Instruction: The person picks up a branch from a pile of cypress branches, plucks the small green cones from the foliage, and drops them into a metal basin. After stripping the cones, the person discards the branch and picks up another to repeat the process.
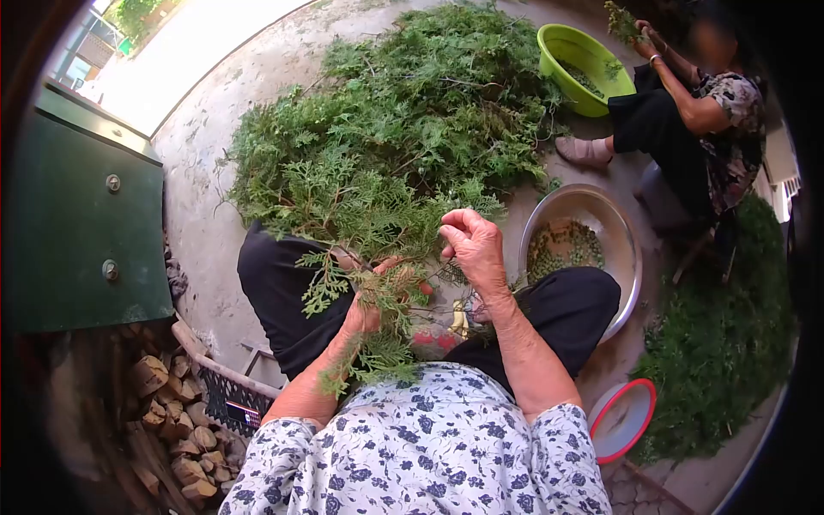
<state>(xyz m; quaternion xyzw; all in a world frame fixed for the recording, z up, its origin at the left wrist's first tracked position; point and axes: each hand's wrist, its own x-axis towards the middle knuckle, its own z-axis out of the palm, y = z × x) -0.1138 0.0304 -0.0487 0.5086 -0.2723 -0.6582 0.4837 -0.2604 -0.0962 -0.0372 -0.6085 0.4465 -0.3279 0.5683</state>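
My left hand [365, 316] is wrapped around a leafy evergreen branch [343, 206], whose flat green sprays spread over my lap and partly cover the fingers. Close to its right side, my right hand [476, 249] is raised with thumb and fingertips pinched together. Whatever those fingertips hold, if anything, is too small to make out. Beside my right knee, a metal basin [631, 245] contains many small green cones [566, 249]. Beyond my knees lies a large heap of cut evergreen branches [412, 94].
A person [721, 120] sits at the right, holding a sprig [622, 21] near a lime-green tub [558, 39]. More greenery [721, 343] and a red-rimmed basin [650, 403] lie right. A green metal cabinet [86, 215], firewood [180, 421] and a black crate [232, 395] stand left.
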